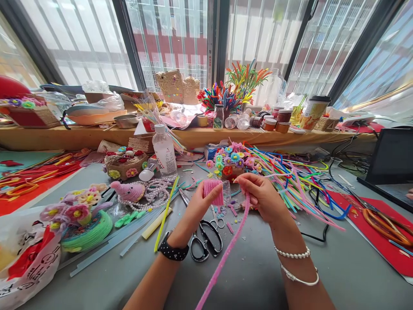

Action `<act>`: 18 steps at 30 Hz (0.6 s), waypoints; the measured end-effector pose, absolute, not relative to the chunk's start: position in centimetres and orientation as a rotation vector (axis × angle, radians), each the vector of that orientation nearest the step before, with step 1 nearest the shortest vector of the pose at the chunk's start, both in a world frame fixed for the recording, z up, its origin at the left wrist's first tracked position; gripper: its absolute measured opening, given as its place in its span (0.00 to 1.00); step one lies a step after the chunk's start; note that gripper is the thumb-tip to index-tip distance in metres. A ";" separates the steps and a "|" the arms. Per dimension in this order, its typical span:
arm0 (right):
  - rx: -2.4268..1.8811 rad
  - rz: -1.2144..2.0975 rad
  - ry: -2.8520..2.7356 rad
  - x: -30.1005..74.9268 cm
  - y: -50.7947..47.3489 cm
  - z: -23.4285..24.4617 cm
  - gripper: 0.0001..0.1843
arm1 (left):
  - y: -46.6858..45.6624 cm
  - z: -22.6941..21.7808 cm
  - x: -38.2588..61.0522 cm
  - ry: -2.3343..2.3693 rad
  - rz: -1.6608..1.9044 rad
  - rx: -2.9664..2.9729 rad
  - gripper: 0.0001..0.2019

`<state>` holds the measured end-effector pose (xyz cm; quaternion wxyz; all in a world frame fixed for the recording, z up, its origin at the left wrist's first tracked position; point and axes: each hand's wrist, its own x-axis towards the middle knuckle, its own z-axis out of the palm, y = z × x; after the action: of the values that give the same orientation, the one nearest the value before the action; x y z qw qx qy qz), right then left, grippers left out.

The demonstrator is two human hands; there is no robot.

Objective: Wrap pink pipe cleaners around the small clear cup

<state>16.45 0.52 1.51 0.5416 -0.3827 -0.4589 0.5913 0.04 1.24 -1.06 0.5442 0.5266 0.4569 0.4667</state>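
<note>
My left hand [204,201] is closed around a pink piece made of pipe-cleaner rows [213,192], thumb laid across its front. My right hand [258,191] pinches a long pink pipe cleaner [230,247], which hangs down in a curve to the bottom edge of the picture. The two hands are apart, side by side above the grey table. Black-handled scissors [206,241] lie beneath my left hand, with a smaller metal pair [218,219] beside them. Pink clippings [230,227] are scattered between the hands.
Loose coloured pipe cleaners [300,185] spread to the right. A flower basket [234,165] and a clear bottle [164,150] stand behind. Glue sticks [106,247] and a green flower piece [87,230] lie left. Orange-handled scissors [387,226] rest on red sheets, near a laptop [390,155] and another person's hand.
</note>
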 end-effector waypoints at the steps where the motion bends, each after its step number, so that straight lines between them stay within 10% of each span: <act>1: -0.881 1.467 -1.053 16.6 0.6 1.5 0.13 | 1.2 -1.1 0.0 1.090 1.101 1.268 0.27; 18: -0.708 1.387 -1.127 16.3 0.7 1.4 0.13 | 1.2 -1.1 0.3 0.922 0.988 1.166 0.30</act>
<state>16.32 0.68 1.44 0.5727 -0.3020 -0.4805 0.5915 0.29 1.18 -1.08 0.6274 0.5085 0.4023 0.4312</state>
